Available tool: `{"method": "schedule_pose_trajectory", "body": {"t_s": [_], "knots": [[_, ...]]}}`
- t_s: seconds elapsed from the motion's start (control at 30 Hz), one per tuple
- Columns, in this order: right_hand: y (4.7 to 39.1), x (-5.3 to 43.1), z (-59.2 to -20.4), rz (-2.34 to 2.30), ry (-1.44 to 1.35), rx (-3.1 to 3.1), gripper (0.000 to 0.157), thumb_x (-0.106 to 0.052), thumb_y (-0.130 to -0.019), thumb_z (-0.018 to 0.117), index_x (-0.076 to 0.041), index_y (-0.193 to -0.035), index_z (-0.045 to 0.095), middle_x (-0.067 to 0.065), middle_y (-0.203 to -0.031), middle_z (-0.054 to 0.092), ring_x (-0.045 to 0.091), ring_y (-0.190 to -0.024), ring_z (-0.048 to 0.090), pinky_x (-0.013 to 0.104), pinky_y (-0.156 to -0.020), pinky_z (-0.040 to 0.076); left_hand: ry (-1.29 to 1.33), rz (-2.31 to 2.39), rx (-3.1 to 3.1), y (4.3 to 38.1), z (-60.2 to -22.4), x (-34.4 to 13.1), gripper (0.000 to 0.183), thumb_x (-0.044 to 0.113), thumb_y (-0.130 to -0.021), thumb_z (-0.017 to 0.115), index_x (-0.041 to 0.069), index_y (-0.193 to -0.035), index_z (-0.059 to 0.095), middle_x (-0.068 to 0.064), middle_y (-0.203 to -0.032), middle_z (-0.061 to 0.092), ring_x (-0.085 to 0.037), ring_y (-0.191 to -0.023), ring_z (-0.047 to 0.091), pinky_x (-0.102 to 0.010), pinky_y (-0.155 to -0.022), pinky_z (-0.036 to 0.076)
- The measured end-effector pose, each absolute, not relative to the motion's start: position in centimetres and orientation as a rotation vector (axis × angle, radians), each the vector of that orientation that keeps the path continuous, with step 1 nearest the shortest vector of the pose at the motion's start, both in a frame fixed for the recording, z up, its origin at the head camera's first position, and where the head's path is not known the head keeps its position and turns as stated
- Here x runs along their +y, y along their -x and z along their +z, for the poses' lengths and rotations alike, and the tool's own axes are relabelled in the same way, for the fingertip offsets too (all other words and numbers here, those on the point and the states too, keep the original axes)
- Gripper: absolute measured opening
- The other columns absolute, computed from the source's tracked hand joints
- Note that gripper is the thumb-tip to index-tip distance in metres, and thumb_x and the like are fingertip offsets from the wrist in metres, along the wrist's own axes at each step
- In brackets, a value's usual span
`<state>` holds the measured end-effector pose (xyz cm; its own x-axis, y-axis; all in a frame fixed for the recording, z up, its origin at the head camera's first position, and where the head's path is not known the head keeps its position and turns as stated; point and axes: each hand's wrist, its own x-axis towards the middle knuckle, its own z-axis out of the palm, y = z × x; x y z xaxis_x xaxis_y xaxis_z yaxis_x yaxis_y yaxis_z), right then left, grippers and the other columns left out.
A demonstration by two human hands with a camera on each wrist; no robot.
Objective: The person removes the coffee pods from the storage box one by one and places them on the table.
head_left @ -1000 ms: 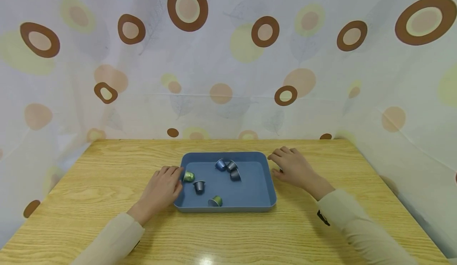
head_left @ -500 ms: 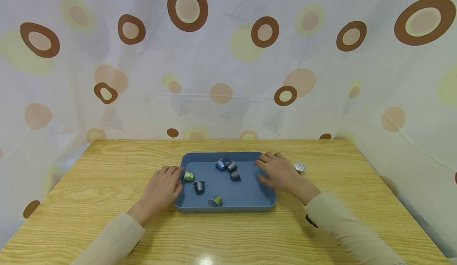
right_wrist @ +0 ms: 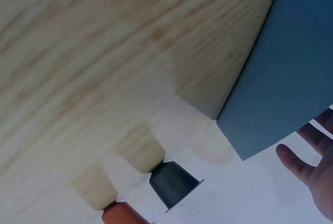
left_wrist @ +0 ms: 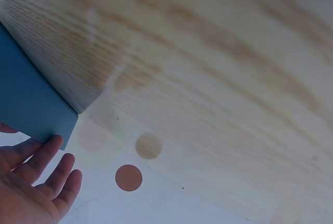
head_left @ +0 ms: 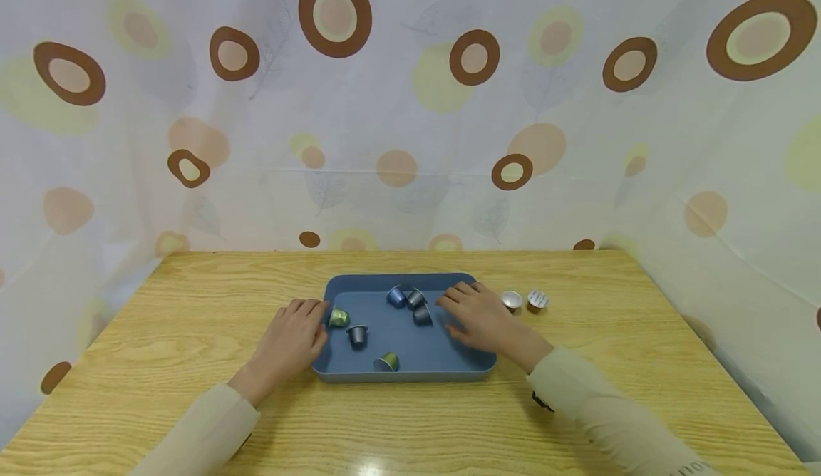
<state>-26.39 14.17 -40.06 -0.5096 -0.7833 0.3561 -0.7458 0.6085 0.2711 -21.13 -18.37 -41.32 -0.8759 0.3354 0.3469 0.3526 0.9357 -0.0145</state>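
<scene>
My left hand (head_left: 291,340) rests its fingertips at the left rim of a blue tray (head_left: 442,375); the left wrist view shows its fingers (left_wrist: 62,169) loosely extended beside the tray's outer wall. Over the tray's right side hovers my right hand (head_left: 481,323), fingers spread and apparently holding nothing. Left of those fingertips lie two dark coffee capsules (head_left: 421,314) and a blue capsule (head_left: 396,296). A grey capsule (head_left: 358,335), a light green capsule (head_left: 339,317) and an olive-green capsule (head_left: 388,362) lie farther left and in front.
Right of the tray, two capsules stand lid up on the wooden table (head_left: 609,390): a dark capsule (right_wrist: 174,185) nearer the tray and an orange-brown capsule (right_wrist: 125,214) beside it. A patterned cloth (head_left: 398,205) hangs behind the table and along its sides.
My right hand has moved left from beside the tray's right edge to over its inside. Both capsules on the table have come into view behind it. The left hand stays put.
</scene>
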Motion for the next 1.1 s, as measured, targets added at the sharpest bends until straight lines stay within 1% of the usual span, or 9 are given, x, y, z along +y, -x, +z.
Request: {"method": "schedule_pose_trajectory", "body": {"t_s": [0.13, 0.27, 1.1], "knots": [[26.5, 13.8, -40.3, -0.126, -1.209, -2.428, 0.040, -0.032, -0.079, 0.068, -0.012, -0.112, 0.060, 0.002, -0.106, 0.062, 0.020, -0.099, 0.056, 0.039, -0.080, 0.048, 0.501, -0.072, -2.743, 21.1, -41.3, -18.3, 0.038, 0.018, -0.087, 0.054, 0.003, -0.121, 0.056, -0.011, -0.114, 0.060, -0.028, -0.106, 0.053, -0.043, -0.090, 0.045], [26.4, 13.3, -40.2, -0.132, -1.215, -2.437, 0.041, -0.031, -0.079, 0.068, -0.012, -0.114, 0.059, 0.002, -0.108, 0.061, 0.020, -0.100, 0.055, 0.039, -0.081, 0.047, 0.501, -0.062, -2.740, 21.0, -41.3, -18.3, 0.038, 0.018, -0.087, 0.055, 0.002, -0.120, 0.057, -0.011, -0.114, 0.060, -0.028, -0.106, 0.054, -0.043, -0.089, 0.046], [26.8, 11.9, -40.3, -0.123, -1.201, -2.527, 0.043, -0.035, -0.081, 0.065, -0.013, -0.118, 0.057, 0.003, -0.112, 0.060, 0.020, -0.105, 0.055, 0.040, -0.084, 0.047, 0.504, -0.064, -2.749, 21.0, -41.2, -18.3, 0.038, 0.019, -0.087, 0.055, 0.003, -0.121, 0.057, -0.011, -0.115, 0.060, -0.029, -0.107, 0.053, -0.044, -0.090, 0.045]]}}
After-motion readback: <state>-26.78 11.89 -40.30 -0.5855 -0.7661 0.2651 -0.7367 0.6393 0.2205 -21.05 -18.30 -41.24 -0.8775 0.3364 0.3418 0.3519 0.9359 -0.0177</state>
